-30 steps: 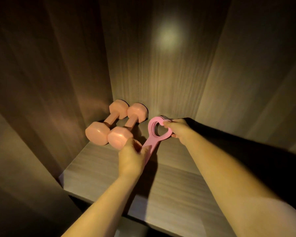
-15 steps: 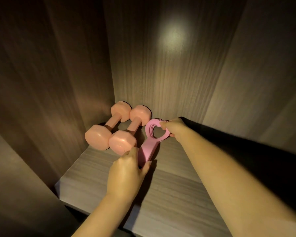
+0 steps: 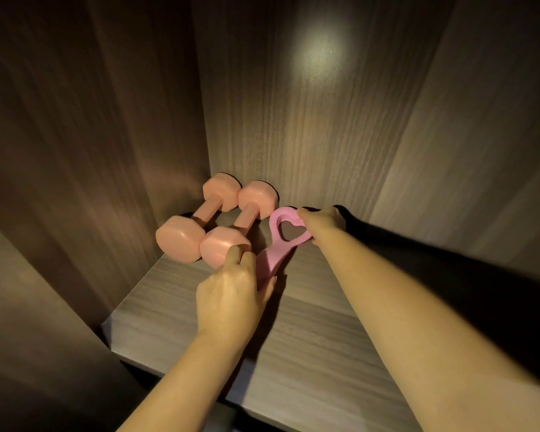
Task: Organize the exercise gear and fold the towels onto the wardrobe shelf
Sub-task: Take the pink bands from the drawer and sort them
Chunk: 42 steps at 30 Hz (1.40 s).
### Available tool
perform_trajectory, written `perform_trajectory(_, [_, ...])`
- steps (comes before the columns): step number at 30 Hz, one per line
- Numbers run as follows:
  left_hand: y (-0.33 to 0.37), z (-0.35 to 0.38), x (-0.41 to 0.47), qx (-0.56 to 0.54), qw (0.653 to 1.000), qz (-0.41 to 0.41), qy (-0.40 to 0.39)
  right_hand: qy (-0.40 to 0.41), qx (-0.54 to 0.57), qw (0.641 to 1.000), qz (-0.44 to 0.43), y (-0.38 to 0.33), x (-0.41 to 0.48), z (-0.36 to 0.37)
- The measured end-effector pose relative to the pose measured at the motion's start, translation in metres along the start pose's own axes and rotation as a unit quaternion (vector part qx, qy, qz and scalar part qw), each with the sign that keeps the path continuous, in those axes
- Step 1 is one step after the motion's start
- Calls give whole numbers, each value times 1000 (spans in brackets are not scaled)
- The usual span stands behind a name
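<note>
The left hand (image 3: 228, 294) grips the near end of a pink band (image 3: 272, 255), its fingers curled round the strap; the right hand (image 3: 321, 221) pinches the far end, where the band opens into a heart-shaped loop. Held at both ends, the band lies stretched out along the shelf (image 3: 309, 353), low over the boards or just touching them; which cannot be told. It runs parallel to the two dumbbells, just beside the nearer one, apparently so that the soft strap can be laid straight rather than dropped in a heap.

The left dumbbell (image 3: 206, 215) and the right dumbbell (image 3: 247, 218) lie side by side in the back left corner, their far heads near the back wall (image 3: 293, 120) and the left one close to the side wall (image 3: 106, 151). This packing probably keeps them from rolling and leaves the rest of the shelf for other items.

Judged from the layout, the gear is being grouped at the left. No towels are in view, so the folding part seems not yet done.
</note>
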<state>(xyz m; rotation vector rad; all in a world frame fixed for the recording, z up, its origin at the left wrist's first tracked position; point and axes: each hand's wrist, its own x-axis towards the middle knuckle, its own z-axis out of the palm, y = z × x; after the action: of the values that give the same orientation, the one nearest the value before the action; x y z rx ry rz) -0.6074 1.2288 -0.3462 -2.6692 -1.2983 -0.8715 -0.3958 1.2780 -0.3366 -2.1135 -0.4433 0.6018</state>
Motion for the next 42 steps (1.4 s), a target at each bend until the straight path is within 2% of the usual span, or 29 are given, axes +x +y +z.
perform_trajectory(8, [1, 1, 4, 4, 1000, 10, 18, 19, 43, 999, 1, 5, 2, -1])
perform_trajectory(11, [1, 2, 6, 5, 1000, 8, 15, 41, -55, 996, -48, 7, -1, 0])
perform_trajectory(13, [1, 1, 7, 8, 1000, 8, 12, 68, -141, 982, -107, 9, -3, -4])
perform_trajectory(15, [1, 0, 8, 3, 1000, 9, 11, 94, -217, 957, -168, 10, -4, -10])
perform_trajectory(17, [1, 0, 9, 0, 1000, 10, 8, 105, -247, 926, -265, 12, -6, -17])
perform_trajectory(19, [0, 0, 9, 4, 1000, 10, 3, 67, -277, 889, -358, 16, -7, -23])
perform_trajectory(20, [-1, 1, 9, 6, 1000, 8, -1, 30, -310, 873, -376, 18, -8, -27])
perform_trajectory(23, [-1, 2, 8, -2, 1000, -1, -16, -71, -441, 819, -360, 13, -8, -36])
perform_trajectory(28, [-2, 3, 7, 9, 999, -21, -40, -117, -575, 748, -311, -2, -5, -42])
perform_trajectory(31, [-3, 3, 7, 4, 999, -26, -45, -158, -562, 766, -268, 2, -2, -45])
perform_trajectory(37, [0, 3, 7, 5, 999, -14, -36, -141, -559, 755, -313, 3, 6, -36])
perform_trajectory(42, [-2, 4, 10, 28, 999, 17, -4, -135, -538, 770, -316, 6, 5, -35])
